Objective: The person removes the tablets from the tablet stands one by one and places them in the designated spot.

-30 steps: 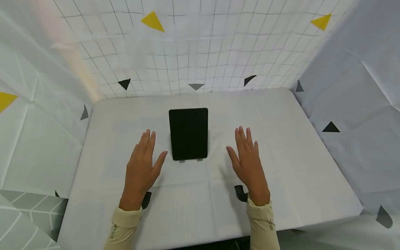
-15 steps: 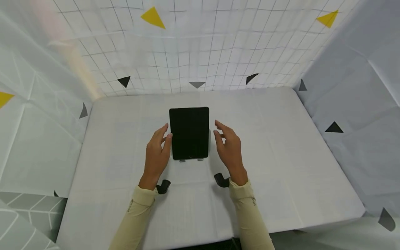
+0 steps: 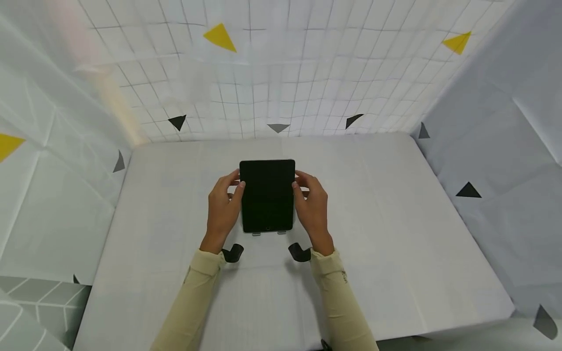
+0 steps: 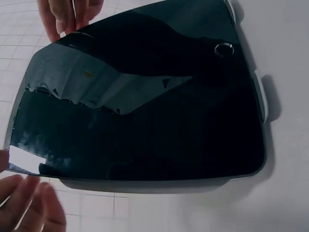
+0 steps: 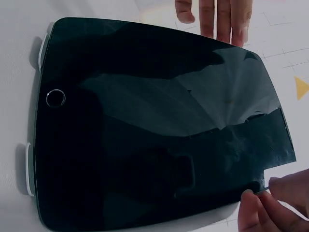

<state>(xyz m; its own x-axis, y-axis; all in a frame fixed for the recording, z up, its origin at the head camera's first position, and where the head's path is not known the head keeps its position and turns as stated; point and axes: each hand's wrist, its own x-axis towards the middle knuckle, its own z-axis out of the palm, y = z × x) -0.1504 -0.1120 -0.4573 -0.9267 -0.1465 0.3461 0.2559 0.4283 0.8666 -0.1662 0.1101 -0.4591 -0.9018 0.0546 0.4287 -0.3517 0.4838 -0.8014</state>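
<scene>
A black tablet (image 3: 268, 200) with a round home button leans upright on a stand, its screen dark and reflecting the surroundings. Two small pale stand lips (image 5: 29, 169) hold its bottom edge. My left hand (image 3: 222, 207) grips the tablet's left edge, thumb at the front rim and fingers curled toward the back. On the opposite edge my right hand (image 3: 312, 204) holds it the same way, its thumb and fingers pinching the rim in the right wrist view. The fingertips behind the tablet are partly hidden.
A white cloth covers the table (image 3: 395, 243). Behind it hangs a white grid-lined sheet (image 3: 272, 68) with yellow and dark triangles, and a grey sheet (image 3: 496, 122) stands to the right. Black wrist cameras (image 3: 300, 252) stick out below both hands.
Both hands have come inward from wide of the tablet, fingers first straight, then bending, and now hold its side edges. The tablet stays on its stand.
</scene>
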